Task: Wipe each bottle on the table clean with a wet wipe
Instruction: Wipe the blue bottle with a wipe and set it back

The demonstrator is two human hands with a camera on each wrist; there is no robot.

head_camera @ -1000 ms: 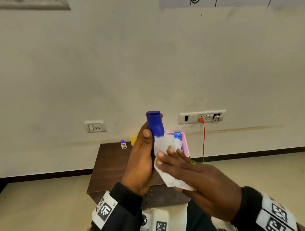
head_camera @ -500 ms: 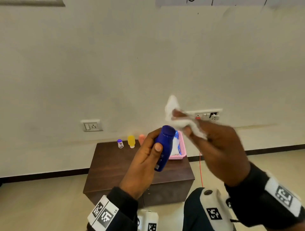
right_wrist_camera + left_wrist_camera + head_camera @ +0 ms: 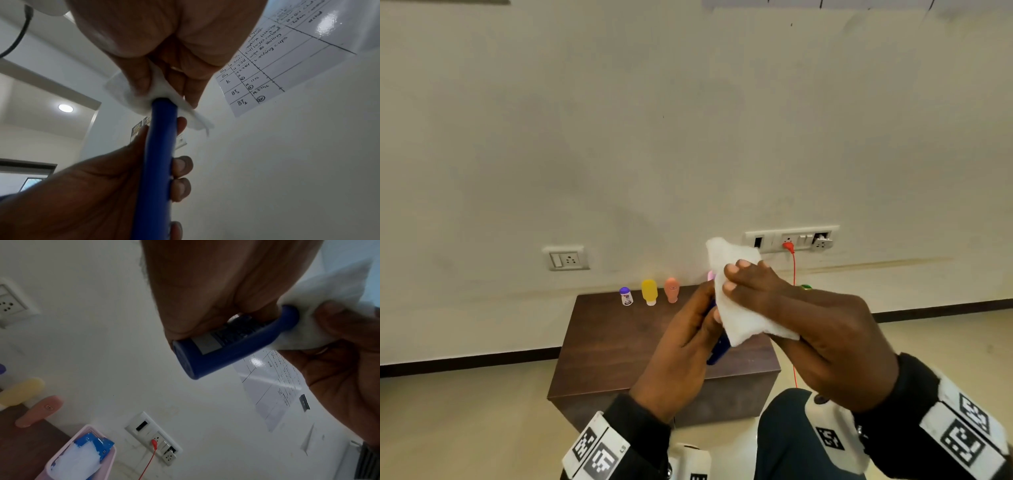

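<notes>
Dark wooden surface [image 3: 619, 342] against a cream wall, carrying three small bottles [image 3: 649, 292] at its back edge. Above it, left hand [image 3: 681, 349] gripping blue bottle [image 3: 232, 344]; right hand [image 3: 808, 329] clutching wet wipe [image 3: 736, 301] around the bottle's upper end.

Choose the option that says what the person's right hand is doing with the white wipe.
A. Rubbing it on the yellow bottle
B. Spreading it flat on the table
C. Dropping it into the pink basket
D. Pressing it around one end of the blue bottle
D: the right hand wraps the white wipe over one end of the blue bottle, which the left hand grips.
</notes>
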